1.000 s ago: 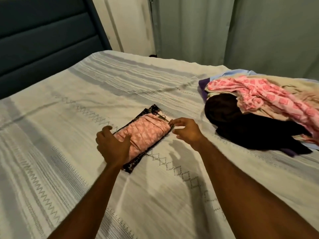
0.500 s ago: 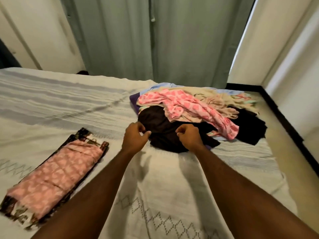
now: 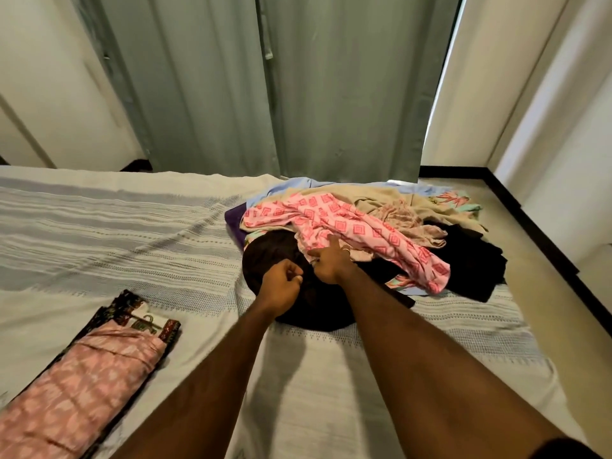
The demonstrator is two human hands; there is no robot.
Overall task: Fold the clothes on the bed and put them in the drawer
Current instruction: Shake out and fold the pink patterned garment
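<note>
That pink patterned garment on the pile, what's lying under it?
Under the pink patterned garment show a dark brown garment, beige cloth, black clothing and a purple edge. Anything deeper in the pile is covered.

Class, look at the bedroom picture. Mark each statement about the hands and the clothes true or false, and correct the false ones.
1. A folded pink cloth lies on the bed, apart from the pile. True.
2. The right hand is flat on the folded pink cloth. False: it reaches to the pile, fingers at the pink patterned garment.
3. The left hand is curled over the dark garment. True.
4. The pile is on the floor. False: it lies on the bed near the curtain.
5. The pink patterned garment lies on top of the pile. True.
</note>
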